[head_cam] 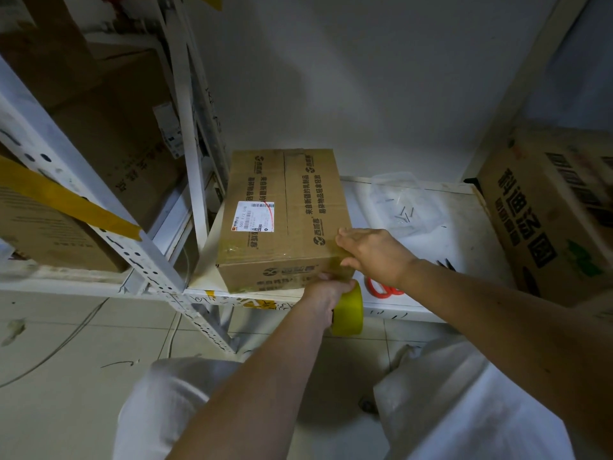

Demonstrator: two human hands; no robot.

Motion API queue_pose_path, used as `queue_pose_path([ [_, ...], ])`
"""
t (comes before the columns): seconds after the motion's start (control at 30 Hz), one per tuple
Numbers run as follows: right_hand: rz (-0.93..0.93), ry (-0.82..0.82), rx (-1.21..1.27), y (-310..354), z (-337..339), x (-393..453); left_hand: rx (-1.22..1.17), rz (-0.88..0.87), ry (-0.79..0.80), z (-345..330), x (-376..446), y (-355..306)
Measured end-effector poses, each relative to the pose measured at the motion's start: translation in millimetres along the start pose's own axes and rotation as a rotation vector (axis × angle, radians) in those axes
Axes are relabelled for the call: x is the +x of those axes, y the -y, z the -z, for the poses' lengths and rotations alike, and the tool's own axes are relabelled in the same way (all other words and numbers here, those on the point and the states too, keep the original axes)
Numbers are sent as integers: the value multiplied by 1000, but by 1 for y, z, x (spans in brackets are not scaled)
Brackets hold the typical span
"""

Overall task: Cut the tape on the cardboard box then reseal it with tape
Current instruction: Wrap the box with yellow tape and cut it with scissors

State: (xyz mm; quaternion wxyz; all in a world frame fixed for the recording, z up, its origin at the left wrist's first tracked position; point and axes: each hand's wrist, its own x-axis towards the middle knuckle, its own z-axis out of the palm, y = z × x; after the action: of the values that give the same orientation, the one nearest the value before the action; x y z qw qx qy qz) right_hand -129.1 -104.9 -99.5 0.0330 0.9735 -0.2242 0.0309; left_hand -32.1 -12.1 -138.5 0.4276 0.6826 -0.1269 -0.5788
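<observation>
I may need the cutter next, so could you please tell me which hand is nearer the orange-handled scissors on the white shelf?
Right. The right hand rests on the brown cardboard box just above the scissors; the left hand grips the yellow tape roll beside them.

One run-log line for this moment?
phase: resealing | left hand: holds yellow tape roll | right hand: presses brown cardboard box

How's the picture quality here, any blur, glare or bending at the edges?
Head view: dim, bluish light; wide-angle bending bows the shelf post and the right-hand carton; glare on the tape across the box; print readable, little blur.
</observation>
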Motion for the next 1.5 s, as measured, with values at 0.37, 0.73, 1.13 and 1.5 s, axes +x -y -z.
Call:
queue_pose_path([
  [0.37, -24, -18, 48, -1, -5, -3, -33, 3, 85, 12, -11, 4],
  [0.73, -193, -131, 32, 32, -6, 15, 126, -107, -39, 19, -10, -11],
  [1.13, -158, -26, -13, 34, 3, 23, -23, 161, 163, 43, -11, -11],
  [1.5, -358, -153, 435, 9, 11, 15, 101, 63, 44, 31, -2, -20],
])
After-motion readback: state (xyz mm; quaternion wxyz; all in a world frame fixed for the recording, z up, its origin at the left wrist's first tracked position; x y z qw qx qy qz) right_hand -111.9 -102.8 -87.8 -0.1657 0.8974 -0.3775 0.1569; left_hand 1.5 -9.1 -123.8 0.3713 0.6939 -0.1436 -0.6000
